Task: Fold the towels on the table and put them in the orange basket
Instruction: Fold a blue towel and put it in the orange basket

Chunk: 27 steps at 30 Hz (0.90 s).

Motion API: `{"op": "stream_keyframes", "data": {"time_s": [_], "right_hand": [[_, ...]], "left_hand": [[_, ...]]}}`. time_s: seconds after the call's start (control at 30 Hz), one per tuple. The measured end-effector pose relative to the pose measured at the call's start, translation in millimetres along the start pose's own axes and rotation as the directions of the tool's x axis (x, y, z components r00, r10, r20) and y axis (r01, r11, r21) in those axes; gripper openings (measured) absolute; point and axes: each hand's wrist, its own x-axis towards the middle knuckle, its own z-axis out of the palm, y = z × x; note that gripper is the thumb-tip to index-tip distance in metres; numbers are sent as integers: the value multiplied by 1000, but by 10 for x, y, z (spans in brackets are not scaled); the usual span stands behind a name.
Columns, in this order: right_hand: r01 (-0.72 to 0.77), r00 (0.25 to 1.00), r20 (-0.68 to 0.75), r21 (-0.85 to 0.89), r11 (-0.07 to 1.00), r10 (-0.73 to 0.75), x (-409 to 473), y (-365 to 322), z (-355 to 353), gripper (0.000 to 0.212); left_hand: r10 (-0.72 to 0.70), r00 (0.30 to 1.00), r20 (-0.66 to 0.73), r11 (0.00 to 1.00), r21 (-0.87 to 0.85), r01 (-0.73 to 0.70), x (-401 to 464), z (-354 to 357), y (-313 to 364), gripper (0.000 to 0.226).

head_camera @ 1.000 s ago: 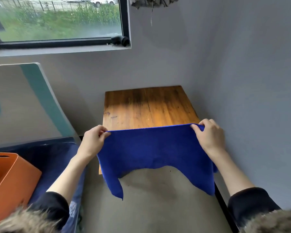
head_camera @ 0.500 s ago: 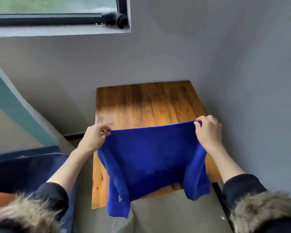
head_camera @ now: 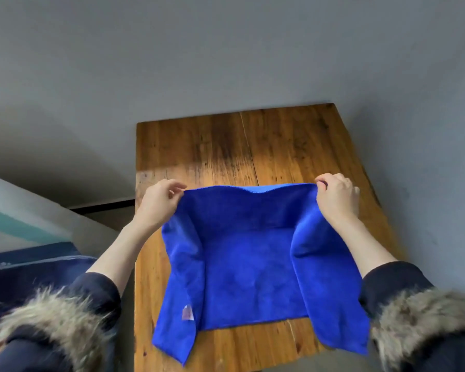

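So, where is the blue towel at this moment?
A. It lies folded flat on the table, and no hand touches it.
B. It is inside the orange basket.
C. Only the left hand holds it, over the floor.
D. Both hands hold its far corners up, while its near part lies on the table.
D: the left hand and the right hand each pinch a far corner of the blue towel, whose near part lies on the wooden table.

Left hand (head_camera: 158,204), right hand (head_camera: 337,198) — both outstretched, pinching.
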Motion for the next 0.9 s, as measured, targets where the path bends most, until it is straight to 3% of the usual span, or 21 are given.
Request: {"op": "stream_keyframes", "data": {"time_s": [0.1, 0.23, 0.37, 0.53, 0.73, 0.9], "right_hand": [[23, 996, 81, 60, 998, -28, -49, -66, 299, 29], [146, 949, 259, 136, 980, -177, -391, -309, 777, 37], [254, 899, 364, 23, 967, -245, -751, -586, 1216, 50], [321, 876, 396, -54, 946, -274, -978, -856, 1622, 63], [308, 911, 323, -119, 944, -257, -1088, -872, 1825, 64], [294, 920, 306, -130, 947, -244, -1128, -890, 1818, 65]], "left_hand": [[-20, 1000, 14, 1000, -24, 20, 9, 174, -224, 32], [-83, 996, 21, 997, 5, 83, -143, 363, -673, 37], [-110, 994, 15, 990, 86, 108, -249, 530, -994, 42], [-59, 998, 14, 992, 116, 57, -101, 667, -1082, 54], [10, 999, -32, 984, 180, -4, 122, 676, -1151, 21], [-31, 995, -93, 981, 186, 48, 149, 430, -1319, 11]]}}
